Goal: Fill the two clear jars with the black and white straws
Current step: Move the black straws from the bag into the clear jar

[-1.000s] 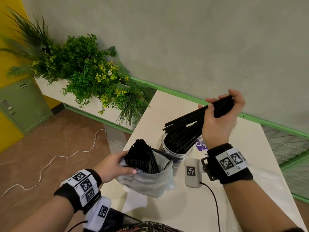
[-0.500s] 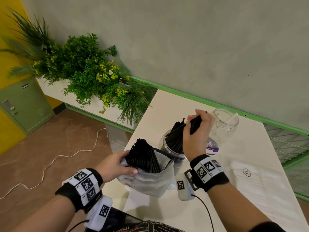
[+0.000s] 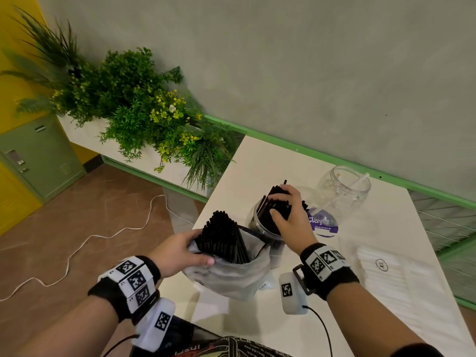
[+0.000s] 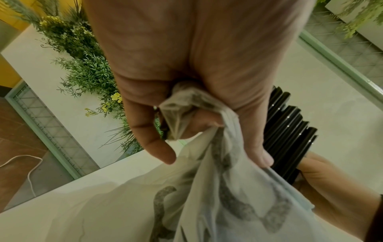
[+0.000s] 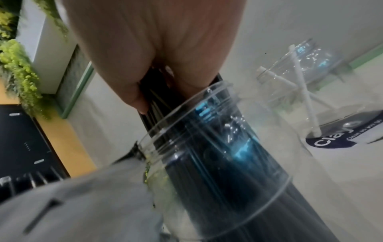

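Note:
On the white table stands a clear jar packed with black straws. My right hand grips the tops of those straws above the jar's mouth; the right wrist view shows the black straws running from my fingers down into the clear jar. My left hand pinches the rim of a crumpled plastic bag that holds another bundle of black straws. A second clear jar farther right holds a few white straws.
A flat pack of white straws lies at the table's right. A purple-labelled disc sits between the jars. A planter with green foliage flanks the table's left edge, and a white cable runs over the floor.
My right hand has come down from high above the table and lowered its bundle of black straws into the near jar. The left hand has kept its hold on the bag.

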`<state>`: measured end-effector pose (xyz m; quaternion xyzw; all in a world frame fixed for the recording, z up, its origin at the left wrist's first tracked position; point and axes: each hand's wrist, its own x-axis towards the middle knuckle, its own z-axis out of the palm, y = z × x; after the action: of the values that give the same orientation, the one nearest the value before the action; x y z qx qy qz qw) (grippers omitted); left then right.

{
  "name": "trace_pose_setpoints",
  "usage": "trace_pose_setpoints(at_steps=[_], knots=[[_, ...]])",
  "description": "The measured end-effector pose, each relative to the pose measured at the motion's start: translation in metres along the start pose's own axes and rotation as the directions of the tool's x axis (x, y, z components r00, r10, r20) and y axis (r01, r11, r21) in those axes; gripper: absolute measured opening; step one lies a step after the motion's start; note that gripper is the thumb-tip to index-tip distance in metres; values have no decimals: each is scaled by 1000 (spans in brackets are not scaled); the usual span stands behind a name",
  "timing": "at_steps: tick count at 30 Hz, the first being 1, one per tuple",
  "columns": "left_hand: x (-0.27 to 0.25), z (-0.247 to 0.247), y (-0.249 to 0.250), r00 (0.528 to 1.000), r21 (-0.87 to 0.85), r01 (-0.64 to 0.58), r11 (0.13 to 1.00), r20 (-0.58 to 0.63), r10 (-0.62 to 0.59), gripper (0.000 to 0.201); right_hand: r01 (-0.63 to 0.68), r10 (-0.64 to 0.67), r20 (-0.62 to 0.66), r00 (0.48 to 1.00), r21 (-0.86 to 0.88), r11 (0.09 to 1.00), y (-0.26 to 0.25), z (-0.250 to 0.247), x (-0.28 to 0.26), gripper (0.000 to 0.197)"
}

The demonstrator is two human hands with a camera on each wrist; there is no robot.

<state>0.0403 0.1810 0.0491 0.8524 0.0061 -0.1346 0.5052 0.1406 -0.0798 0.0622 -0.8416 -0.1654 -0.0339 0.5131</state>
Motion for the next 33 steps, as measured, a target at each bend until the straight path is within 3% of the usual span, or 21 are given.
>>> trace_pose_setpoints(at_steps=[2,6,12,21,24,26,29,33], knots=[[0,0,-1,1000,0,-2,1000,0,2,43,16,-16,-23,1000,20,1000,1,-2,0,51],[0,0,-2,1000,-17,-6,1000,-4,6,41,102,-106,-214,971,-27,994,4,-5,-4,41],[2,0,-3,1000,-16,-11,1000,-1,11,42,217,-248,-55,967,-329,919,10,1,-10,37],[1,0,-4,1000,-9,-12,1000,10,12,41,308,-384,-127,915,-397,865,4,-18,-4,46],[1,0,-5,1000,-9,-12,1000,11,13,42,266,-328,-98,939,-395,879,3,-30,5,41],[2,0,-5,1000,-6,-7,1000,11,7,42,232,-260,-10,966,-420,877,9,-33,9,39],[2,0,-5,1000,-4,4,1000,16,-4,48,284,-274,94,957,-487,826,22,-32,8,40],[3,-1,-7,1000,-9,8,1000,22,-8,47,215,-271,-75,960,-423,880,13,-31,19,37]])
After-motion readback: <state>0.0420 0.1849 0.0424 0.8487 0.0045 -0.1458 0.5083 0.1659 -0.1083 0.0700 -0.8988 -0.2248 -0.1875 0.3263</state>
